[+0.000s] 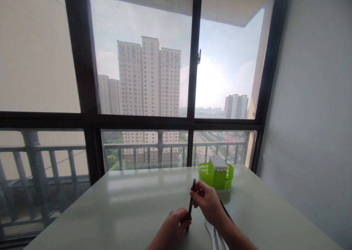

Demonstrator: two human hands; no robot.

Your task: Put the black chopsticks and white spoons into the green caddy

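A pair of black chopsticks (190, 204) stands nearly upright, leaning slightly, between my hands over the table. My left hand (178, 220) is closed around the lower part, with the tips showing beneath it. Higher up, my right hand (205, 198) pinches the same chopsticks near their top ends. Below my right wrist lie white utensils (210, 232), partly covered by the forearm, so their full shapes are hidden. A thin black stick (226, 211) pokes out beside that wrist. Just behind my right hand is a bright green utensil caddy (219, 180) with a grey slotted top.
The pale, glossy table (132, 202) reaches back to a dark-framed window (145, 122). A plain wall (310, 125) runs along the right side. Outside stand a railing and tall buildings.
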